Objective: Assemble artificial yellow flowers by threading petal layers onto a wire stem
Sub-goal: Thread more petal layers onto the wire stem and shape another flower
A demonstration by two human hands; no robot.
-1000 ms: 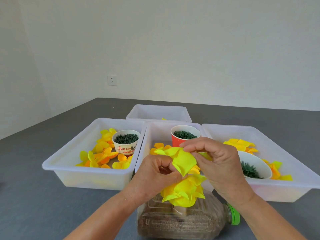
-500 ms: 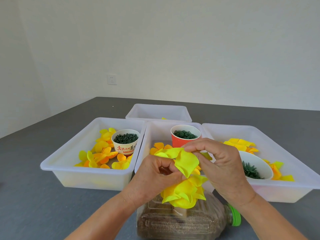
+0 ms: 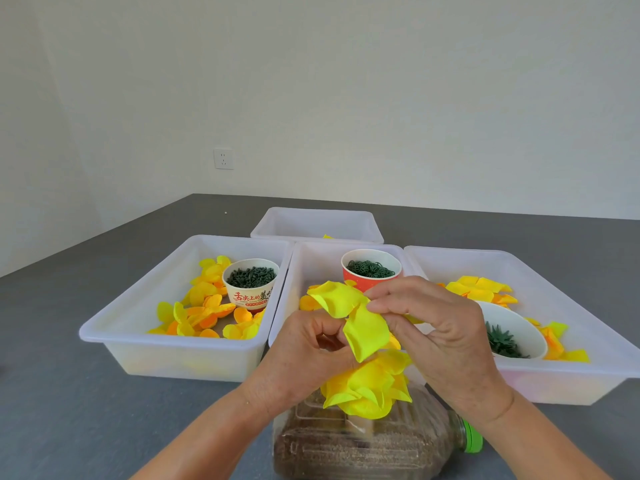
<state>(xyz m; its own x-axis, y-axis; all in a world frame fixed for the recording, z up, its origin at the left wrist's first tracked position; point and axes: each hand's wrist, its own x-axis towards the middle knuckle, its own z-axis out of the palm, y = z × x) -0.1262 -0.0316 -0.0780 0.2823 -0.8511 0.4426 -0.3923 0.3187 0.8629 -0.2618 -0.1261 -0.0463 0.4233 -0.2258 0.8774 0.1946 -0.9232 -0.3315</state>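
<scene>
A grey table (image 3: 62,393) carries white trays (image 3: 180,355) of loose yellow petals (image 3: 204,310) and cups (image 3: 251,282) of small green parts. At the near edge lies a plastic bottle (image 3: 363,448) on its side, a part-built yellow flower (image 3: 367,389) above it. The right hand (image 3: 440,334) pinches a petal layer (image 3: 349,317) over that flower; the left hand (image 3: 308,358) is curled tight beside it, what it holds hidden.

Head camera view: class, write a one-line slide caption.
Both hands, left and right, pinch a bright yellow fabric petal layer above a sand-filled plastic bottle.
</scene>
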